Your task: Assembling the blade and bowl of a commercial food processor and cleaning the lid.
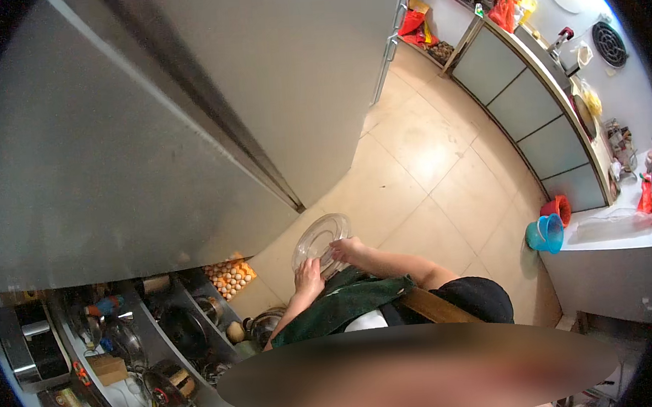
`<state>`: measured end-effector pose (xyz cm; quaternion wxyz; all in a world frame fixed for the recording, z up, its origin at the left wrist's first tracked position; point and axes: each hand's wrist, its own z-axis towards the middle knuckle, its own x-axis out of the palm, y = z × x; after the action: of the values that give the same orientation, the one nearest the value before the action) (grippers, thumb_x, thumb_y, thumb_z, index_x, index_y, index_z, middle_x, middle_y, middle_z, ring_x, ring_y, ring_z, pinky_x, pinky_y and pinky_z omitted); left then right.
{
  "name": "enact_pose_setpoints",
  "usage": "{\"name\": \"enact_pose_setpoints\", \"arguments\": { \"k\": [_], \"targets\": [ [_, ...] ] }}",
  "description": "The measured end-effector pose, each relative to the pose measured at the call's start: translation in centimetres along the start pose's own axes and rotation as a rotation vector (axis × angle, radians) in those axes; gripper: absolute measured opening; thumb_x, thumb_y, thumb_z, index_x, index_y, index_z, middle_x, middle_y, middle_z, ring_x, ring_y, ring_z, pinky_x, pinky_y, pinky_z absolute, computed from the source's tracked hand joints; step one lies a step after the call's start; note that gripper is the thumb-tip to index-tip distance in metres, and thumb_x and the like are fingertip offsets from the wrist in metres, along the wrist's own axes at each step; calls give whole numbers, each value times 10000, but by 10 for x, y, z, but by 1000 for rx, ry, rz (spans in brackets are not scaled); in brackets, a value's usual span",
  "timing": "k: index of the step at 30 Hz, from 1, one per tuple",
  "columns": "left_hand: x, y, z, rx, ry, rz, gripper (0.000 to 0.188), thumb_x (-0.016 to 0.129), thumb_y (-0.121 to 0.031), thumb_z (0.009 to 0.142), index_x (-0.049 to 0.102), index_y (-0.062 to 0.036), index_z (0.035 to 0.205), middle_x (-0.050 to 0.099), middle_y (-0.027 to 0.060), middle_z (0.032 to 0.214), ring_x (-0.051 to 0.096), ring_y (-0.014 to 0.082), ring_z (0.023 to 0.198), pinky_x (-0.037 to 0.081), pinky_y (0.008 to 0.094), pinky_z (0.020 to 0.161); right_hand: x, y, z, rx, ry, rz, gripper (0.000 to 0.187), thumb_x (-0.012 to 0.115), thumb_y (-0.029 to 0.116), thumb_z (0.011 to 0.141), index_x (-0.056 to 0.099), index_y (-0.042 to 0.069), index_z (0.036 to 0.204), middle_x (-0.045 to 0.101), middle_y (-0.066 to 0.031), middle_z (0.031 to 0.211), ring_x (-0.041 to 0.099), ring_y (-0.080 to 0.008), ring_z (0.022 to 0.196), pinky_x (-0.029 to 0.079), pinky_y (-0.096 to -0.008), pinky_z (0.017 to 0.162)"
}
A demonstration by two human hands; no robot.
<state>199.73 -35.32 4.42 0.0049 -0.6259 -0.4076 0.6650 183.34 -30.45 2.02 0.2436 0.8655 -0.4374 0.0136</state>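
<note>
A round, see-through dish or lid [319, 238] is held out in front of my body, above the floor. I cannot tell for certain whether it is a dish or a lid. On its near left edge my left hand [309, 278] is closed, fingers bent over the rim. My right hand [346, 250] grips the right side, its fingertips over the clear surface. Dark green cloth [340, 301] lies across my front, just below both hands.
Tall grey refrigerator doors [256, 72] stand ahead and left. Beside them are a tray of eggs [231, 278] and grey shelves [150, 333] with pans and appliances. Along the right run a counter with frosted doors [527, 106], a blue bucket [546, 235] and a red bucket [558, 208].
</note>
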Motion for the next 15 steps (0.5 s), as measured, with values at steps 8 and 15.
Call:
{"name": "enact_pose_setpoints", "arguments": {
  "k": [8, 15],
  "targets": [
    [12, -33, 32, -136, 77, -43, 414, 579, -41, 589, 459, -14, 985, 468, 147, 984, 450, 319, 936, 389, 402, 774, -54, 23, 26, 95, 300, 39, 221, 510, 148, 775, 516, -26, 911, 512, -110, 767, 524, -216, 656, 462, -301, 589],
    [2, -11, -3, -575, 90, -94, 451, 600, -151, 600, 463, -54, 1019, 487, 148, 1000, 444, 310, 982, 386, 391, 805, -29, 40, 32, 76, 397, -289, 333, 457, 139, 807, 403, -62, 1068, 495, -168, 1012, 545, -281, 810, 465, -357, 725]
  ]
}}
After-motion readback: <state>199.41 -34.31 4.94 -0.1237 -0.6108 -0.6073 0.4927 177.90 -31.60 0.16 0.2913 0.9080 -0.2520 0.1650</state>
